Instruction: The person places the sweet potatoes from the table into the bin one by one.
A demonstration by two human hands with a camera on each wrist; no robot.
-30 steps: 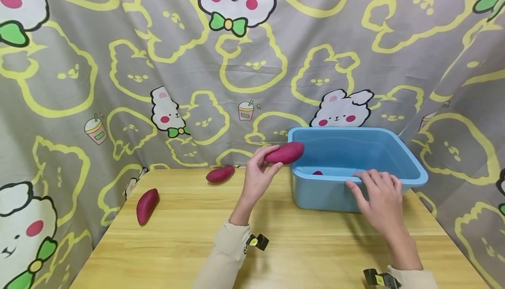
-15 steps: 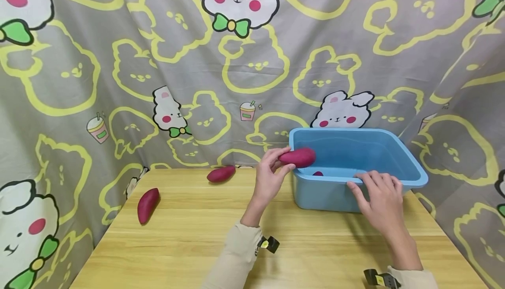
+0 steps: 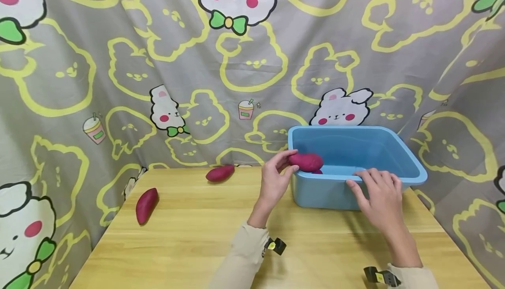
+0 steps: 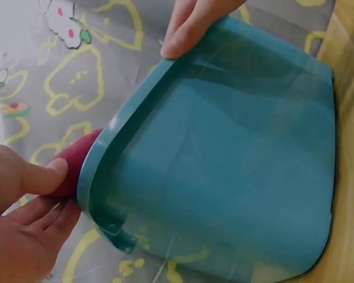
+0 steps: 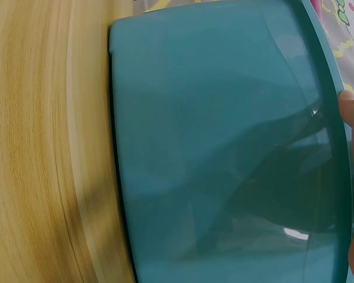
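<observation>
In the head view, my left hand (image 3: 275, 179) pinches the near end of a purple sweet potato (image 3: 307, 162) between thumb and fingers. The sweet potato reaches over the left rim of a blue plastic tub (image 3: 333, 196), and the left wrist view shows it partly behind that rim. Just below it, a sliver of another purple sweet potato (image 3: 318, 172) shows inside the tub. My right hand (image 3: 380, 199) grips the tub's front rim, thumb outside and fingers over the edge; in the right wrist view the thumb (image 5: 348, 106) lies at the rim.
Two more sweet potatoes lie on the wooden table (image 3: 189, 245): one at the left (image 3: 147, 206), another near the back edge (image 3: 220, 173). A grey patterned curtain (image 3: 252, 61) hangs close behind the table and tub.
My left hand has carried the sweet potato rightward and slightly down, from beside the tub's left rim to over its inside corner. The right hand has stayed on the front rim.
</observation>
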